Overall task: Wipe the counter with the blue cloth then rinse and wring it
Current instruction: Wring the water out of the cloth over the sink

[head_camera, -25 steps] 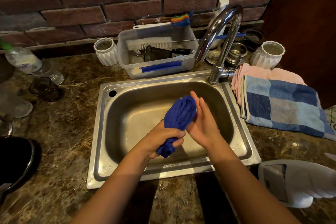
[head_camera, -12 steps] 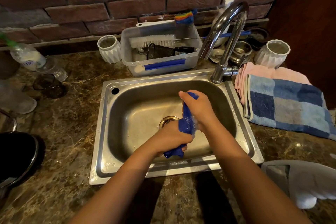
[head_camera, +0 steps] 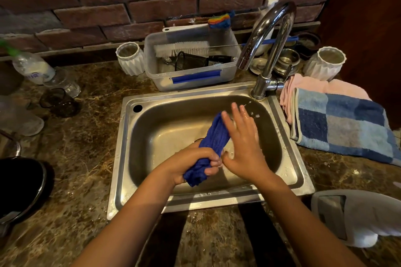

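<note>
The left hand (head_camera: 195, 163) is clenching the blue cloth (head_camera: 213, 136) over the sink (head_camera: 121, 158), squeezing it. The right hand (head_camera: 243, 143), fingers spread, is lying just beside it, probably re-gripping.

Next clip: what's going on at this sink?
A person is wringing out a blue cloth over a steel sink. The left hand is clenched around the cloth's lower end, which is bunched into a twisted roll. The right hand is open, fingers spread, beside the upper part of the roll and not gripping it. Droplets show near that hand, but no stream comes from the faucet.
</note>
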A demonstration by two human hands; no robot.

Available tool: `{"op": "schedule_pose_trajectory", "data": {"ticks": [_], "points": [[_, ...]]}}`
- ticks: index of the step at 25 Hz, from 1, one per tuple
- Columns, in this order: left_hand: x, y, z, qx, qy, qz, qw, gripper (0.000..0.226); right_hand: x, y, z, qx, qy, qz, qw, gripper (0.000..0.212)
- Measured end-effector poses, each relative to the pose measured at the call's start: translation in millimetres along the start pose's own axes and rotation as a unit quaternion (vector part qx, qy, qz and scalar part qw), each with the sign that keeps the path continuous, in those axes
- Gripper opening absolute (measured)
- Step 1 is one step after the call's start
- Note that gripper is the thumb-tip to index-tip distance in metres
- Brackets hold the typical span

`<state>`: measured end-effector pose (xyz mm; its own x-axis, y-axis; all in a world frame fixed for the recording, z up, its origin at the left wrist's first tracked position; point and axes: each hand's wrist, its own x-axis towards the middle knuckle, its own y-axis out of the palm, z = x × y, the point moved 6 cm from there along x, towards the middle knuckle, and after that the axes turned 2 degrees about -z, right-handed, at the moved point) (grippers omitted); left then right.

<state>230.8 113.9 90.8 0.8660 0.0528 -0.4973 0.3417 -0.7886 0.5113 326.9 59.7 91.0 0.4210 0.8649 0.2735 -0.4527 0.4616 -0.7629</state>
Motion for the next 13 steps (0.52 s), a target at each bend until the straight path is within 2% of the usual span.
{"op": "schedule_pose_trajectory", "data": {"ticks": [2,4,6,10,13], "points": [[-2.0,8.8,2.5,-0.043,-0.034,0.062,0.997,0.014,0.0,2.4,8.0,-0.088,-0.097,-0.045,0.990,0.086],[-4.7,14.5,6.8,-0.069,-0.063,0.121,0.988,0.017,8.8,-6.7,17.4,-0.066,-0.179,-0.122,0.974,0.061],[-5.9,15.2,8.4,-0.113,-0.073,0.153,0.979,0.021,18.1,-13.5,26.6,-0.063,-0.245,-0.156,0.955,0.045],[-6.6,13.0,9.8,-0.136,-0.076,0.149,0.977,0.029,31.4,-16.3,36.3,-0.130,-0.321,-0.123,0.930,0.020],[-4.8,7.9,10.8,-0.135,-0.094,0.120,0.979,0.027,34.5,-19.1,37.8,-0.167,-0.365,-0.094,0.911,0.018]]}}
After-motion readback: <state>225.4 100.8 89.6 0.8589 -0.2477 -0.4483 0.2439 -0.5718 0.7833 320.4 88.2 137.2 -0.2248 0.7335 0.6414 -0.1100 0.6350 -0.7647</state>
